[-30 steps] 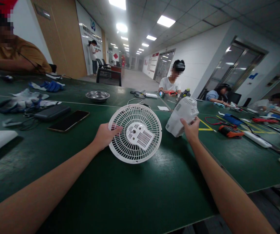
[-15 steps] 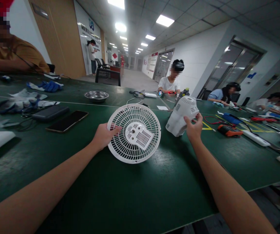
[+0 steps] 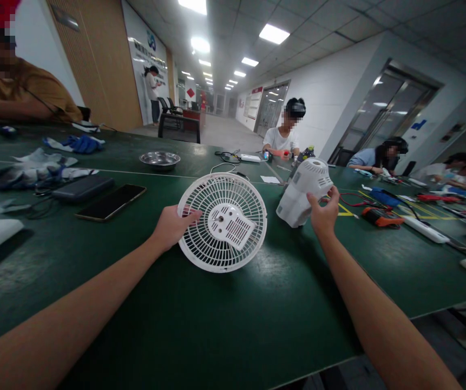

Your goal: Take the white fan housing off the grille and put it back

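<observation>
A round white fan grille (image 3: pixel 233 219) with a vented centre plate stands tilted toward me over the green table. My left hand (image 3: pixel 171 227) is closed on its left rim, the thumb lying over the slats. To the right, my right hand (image 3: pixel 324 210) grips a white plastic fan housing (image 3: pixel 301 192) by its right side. This housing is tilted, with vent slots at its upper end. Grille and housing are apart, with a narrow gap of table between them. The fingers behind each piece are partly hidden.
At left lie a phone (image 3: pixel 111 202), a dark case (image 3: pixel 83 188) and gloves (image 3: pixel 38 169). A metal bowl (image 3: pixel 160 159) stands farther back. On the right are an orange multimeter (image 3: pixel 382 218) and a white power strip (image 3: pixel 425 229). A co-worker (image 3: pixel 282 138) sits across the table.
Both hands, the grille and the housing stay almost still; the view shifts very slightly. Across the table, the co-worker's hands and the red item there have moved a little.
</observation>
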A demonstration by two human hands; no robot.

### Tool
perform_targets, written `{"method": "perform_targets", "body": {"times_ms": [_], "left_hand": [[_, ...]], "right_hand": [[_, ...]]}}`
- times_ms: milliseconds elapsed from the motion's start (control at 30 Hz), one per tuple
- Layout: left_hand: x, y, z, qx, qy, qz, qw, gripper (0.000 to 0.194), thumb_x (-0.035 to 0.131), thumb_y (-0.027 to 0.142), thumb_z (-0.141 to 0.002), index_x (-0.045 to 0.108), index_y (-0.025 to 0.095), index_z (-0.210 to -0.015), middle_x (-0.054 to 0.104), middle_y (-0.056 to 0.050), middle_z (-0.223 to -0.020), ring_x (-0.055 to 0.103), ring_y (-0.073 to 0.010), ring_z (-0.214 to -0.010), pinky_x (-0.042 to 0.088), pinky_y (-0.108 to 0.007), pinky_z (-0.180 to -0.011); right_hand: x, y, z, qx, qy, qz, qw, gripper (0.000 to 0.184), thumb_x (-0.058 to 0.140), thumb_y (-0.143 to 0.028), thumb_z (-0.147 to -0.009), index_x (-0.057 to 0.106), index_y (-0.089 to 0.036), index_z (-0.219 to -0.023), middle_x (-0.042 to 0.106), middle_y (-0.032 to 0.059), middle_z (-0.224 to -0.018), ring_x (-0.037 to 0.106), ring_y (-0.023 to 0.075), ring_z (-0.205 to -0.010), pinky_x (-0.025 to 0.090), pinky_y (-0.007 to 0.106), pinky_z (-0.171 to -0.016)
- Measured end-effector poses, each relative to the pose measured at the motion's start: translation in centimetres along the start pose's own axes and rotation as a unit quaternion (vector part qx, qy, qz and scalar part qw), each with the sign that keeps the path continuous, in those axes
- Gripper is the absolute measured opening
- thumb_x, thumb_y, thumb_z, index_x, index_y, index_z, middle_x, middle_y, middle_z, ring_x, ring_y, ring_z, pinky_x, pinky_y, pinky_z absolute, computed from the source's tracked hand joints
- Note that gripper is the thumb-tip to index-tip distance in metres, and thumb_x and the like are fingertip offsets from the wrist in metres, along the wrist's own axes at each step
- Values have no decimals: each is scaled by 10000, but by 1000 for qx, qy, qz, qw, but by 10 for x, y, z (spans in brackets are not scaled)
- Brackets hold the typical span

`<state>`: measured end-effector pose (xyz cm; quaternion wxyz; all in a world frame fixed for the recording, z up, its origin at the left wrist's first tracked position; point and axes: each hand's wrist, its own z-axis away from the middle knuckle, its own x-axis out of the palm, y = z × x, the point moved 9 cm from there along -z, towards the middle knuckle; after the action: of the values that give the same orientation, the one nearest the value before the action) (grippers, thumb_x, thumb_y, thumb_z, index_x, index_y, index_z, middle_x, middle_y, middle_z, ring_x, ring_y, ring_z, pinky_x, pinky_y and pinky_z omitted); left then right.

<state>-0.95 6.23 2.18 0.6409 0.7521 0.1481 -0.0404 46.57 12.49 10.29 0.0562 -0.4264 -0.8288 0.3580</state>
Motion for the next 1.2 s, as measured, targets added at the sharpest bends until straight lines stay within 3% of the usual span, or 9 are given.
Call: {"method": "perform_targets", "body": {"times_ms": [133,400,633,767,867,1033,1200], "left_hand": [[0,1,2,-7,-4,0,1000,233,705,376,-790,694,157,-869,753,-72,-807,729,-239,-718,587,-385,-651],[1,5,5,-17,-12,-3,1000,286,688,390,-800,682,139,-939,755,-84,-835,736,-246,-754,591,-395,-685],[1,2,3,-20,-9,8,1000,266,700,396,-779,690,161,-903,755,-85,-834,735,-246,-745,585,-385,-670],[1,2,3,-15,-5,9,1000,262,704,393,-775,691,161,-897,753,-85,-831,734,-251,-756,586,-394,-675],[-1,4,2,-5,6,-2,1000,272,711,400,-769,693,151,-875,751,-86,-812,732,-251,-758,584,-393,-688],[1,1,1,2,-3,4,1000,288,709,415,-775,696,147,-879,753,-81,-818,725,-234,-737,580,-375,-670],[1,-1,0,2,-10,13,1000,280,713,405,-774,695,149,-885,752,-76,-819,726,-233,-745,581,-379,-689]], "right_hand": [[-2,-6,0,-30,11,-24,999,764,741,-491,-700,502,-154,-1343,603,114,-1177,569,254,-1007,444,449,-949],[-5,-17,2,-46,17,-36,998,783,728,-467,-721,433,-187,-1390,565,116,-1280,572,245,-1034,456,423,-935],[-14,-58,14,-80,34,-16,996,794,722,-476,-731,412,-215,-1413,536,118,-1347,553,291,-1138,453,429,-913],[14,-81,36,-66,-60,-64,994,743,715,-496,-748,451,-205,-1378,598,112,-1256,606,235,-946,484,365,-792],[45,-83,60,-38,-143,-55,988,701,717,-520,-745,511,-179,-1321,636,117,-1194,601,223,-867,488,376,-793],[88,-66,89,-18,-250,1,968,713,688,-568,-750,527,-137,-1295,676,135,-1115,598,232,-832,486,400,-825],[105,-40,95,9,-285,80,955,684,681,-588,-736,553,-141,-1238,688,152,-1095,633,269,-898,479,433,-860]]}}
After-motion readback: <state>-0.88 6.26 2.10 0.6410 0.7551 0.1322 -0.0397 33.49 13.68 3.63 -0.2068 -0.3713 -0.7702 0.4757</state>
